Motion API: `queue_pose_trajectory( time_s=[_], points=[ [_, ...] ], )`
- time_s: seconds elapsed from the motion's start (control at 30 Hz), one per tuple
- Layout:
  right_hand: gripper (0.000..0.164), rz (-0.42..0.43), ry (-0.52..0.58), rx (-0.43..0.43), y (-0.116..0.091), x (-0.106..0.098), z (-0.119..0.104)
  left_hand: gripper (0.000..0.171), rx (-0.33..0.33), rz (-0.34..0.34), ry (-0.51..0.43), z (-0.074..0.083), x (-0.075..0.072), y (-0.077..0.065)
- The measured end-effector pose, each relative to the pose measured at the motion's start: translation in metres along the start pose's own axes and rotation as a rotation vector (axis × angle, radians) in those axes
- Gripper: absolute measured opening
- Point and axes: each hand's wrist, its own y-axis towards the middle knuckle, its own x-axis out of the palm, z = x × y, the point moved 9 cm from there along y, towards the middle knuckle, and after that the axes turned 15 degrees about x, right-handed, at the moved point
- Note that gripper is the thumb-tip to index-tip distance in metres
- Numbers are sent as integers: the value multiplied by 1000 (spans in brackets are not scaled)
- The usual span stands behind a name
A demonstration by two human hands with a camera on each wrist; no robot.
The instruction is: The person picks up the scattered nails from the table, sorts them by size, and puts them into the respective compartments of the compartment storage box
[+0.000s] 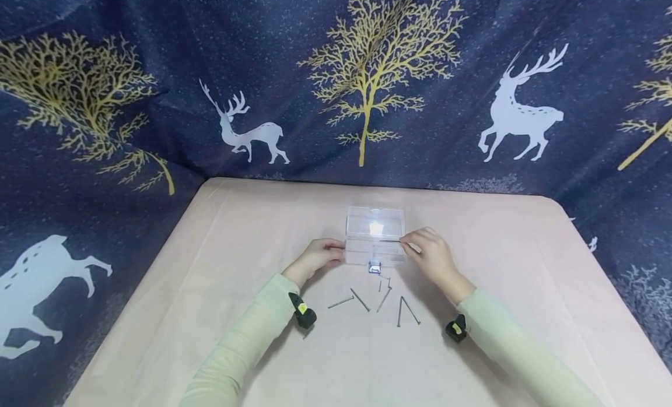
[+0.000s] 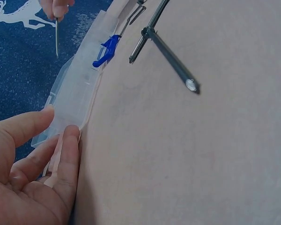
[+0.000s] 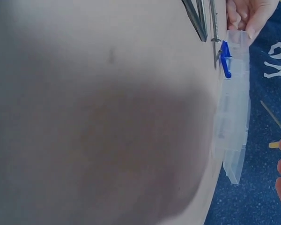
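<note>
One dark blue cloth (image 1: 294,109), printed with white deer and golden trees, hangs at twelve o'clock beyond a pale table (image 1: 367,366), over which we see two light green sleeves (image 1: 238,343) reach. Between the hands sits a clear plastic box (image 1: 359,253), its lid (image 1: 359,223) open at twelve o'clock. At the box's nine o'clock, the left hand (image 1: 317,258) holds its end between thumb and fingers; at three o'clock, the right hand (image 1: 431,256) pinches a thin nail (image 2: 57,40). Five longer nails (image 1: 360,300) lie scattered around six o'clock. A blue clasp (image 2: 111,48) marks the box's six o'clock edge; just beside it, we spot smaller metal pieces (image 1: 380,286).
</note>
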Motion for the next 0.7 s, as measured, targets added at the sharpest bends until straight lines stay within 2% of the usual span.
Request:
queue_pose_trajectory(
  time_s=[0.2, 0.27, 0.37, 0.47, 0.7],
  points=[
    [14, -24, 3, -16, 5, 13, -1, 36, 3, 5, 7, 0, -1, 0],
    [14, -44, -4, -22, 6, 18, 0, 36, 10, 3, 8, 4, -1, -2],
    [12, -92, -59, -38, 6, 25, 1, 35, 25, 8, 12, 4, 0, -1],
    [10, -141, -130, -70, 5, 32, -1, 35, 17, 19, 15, -2, -1, 1],
    [11, -201, -267, -137, 5, 44, -6, 35, -12, 12, 38, -2, -1, 0]
  ],
)
